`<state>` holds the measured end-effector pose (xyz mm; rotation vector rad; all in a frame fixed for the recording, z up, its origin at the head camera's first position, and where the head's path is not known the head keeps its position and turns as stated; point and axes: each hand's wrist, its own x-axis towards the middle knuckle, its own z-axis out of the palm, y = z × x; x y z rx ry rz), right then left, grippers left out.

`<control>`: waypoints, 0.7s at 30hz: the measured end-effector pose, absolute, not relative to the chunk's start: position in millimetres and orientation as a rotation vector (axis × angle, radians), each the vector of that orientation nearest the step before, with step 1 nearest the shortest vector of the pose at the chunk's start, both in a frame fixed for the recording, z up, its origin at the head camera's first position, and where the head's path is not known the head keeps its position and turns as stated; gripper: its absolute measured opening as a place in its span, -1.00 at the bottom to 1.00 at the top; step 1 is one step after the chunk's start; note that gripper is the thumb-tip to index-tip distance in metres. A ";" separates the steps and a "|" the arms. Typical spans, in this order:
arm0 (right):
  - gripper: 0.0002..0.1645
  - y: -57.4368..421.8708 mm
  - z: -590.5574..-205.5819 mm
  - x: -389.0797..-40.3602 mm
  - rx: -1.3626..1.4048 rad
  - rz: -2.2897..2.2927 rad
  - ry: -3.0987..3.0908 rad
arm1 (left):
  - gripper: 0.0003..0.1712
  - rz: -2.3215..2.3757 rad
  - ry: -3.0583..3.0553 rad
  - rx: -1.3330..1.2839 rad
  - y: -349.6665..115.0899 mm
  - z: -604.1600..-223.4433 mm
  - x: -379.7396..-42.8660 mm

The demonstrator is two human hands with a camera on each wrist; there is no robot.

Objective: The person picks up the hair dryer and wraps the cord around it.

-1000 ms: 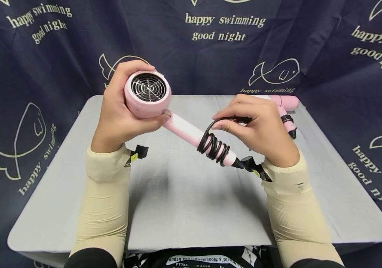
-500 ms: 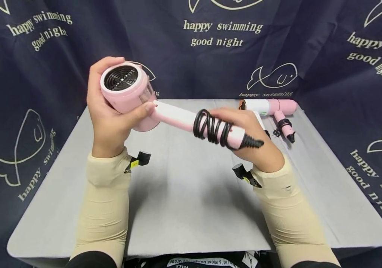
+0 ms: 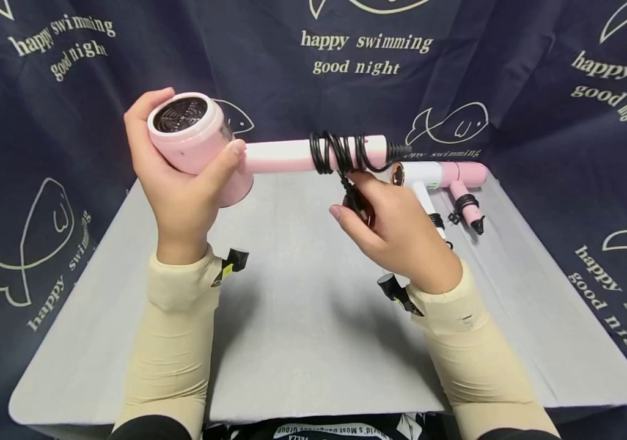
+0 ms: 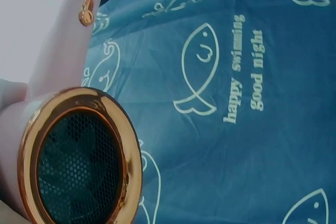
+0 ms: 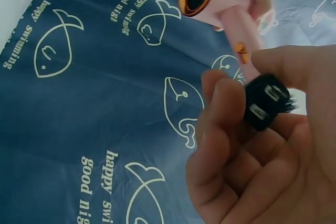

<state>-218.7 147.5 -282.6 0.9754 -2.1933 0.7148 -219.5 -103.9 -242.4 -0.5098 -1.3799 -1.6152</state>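
Note:
In the head view my left hand [image 3: 176,198] grips a pink hair dryer [image 3: 198,146] round its barrel, with the thumb near the handle joint. The round rear grille tips up toward me, and the handle points right, almost level. A black cord [image 3: 341,153] is wound in several turns about the handle's end. My right hand [image 3: 407,235] is just below that end and holds the cord's black plug [image 5: 262,100] between thumb and fingers; its two prongs show in the right wrist view. The copper-rimmed outlet [image 4: 81,166] fills the left wrist view's lower corner.
A white hair dryer [image 3: 420,174] and another pink hair dryer [image 3: 467,177] lie at the table's back right, cords wrapped on their handles. The grey-covered table [image 3: 302,342] stands before a dark blue curtain [image 3: 368,104] with fish prints.
The held dryer has moved left, and its handle has swung up from a downward slant to almost level. My right hand has passed behind the handle and now holds the plug below it.

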 end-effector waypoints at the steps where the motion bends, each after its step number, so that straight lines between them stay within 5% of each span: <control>1: -0.63 147.1 -282.7 -218.3 0.970 0.724 -2.186 | -0.23 -1.618 -1.380 -0.490 -104.0 -242.5 -219.7; 4: -0.50 146.0 -283.0 -218.5 0.949 0.710 -2.161 | -0.24 -1.640 -1.384 -0.439 -103.7 -242.6 -220.5; 21: -0.64 137.7 -292.6 -226.0 0.845 0.626 -1.992 | -0.25 -1.568 -1.520 -0.380 -101.9 -242.7 -216.6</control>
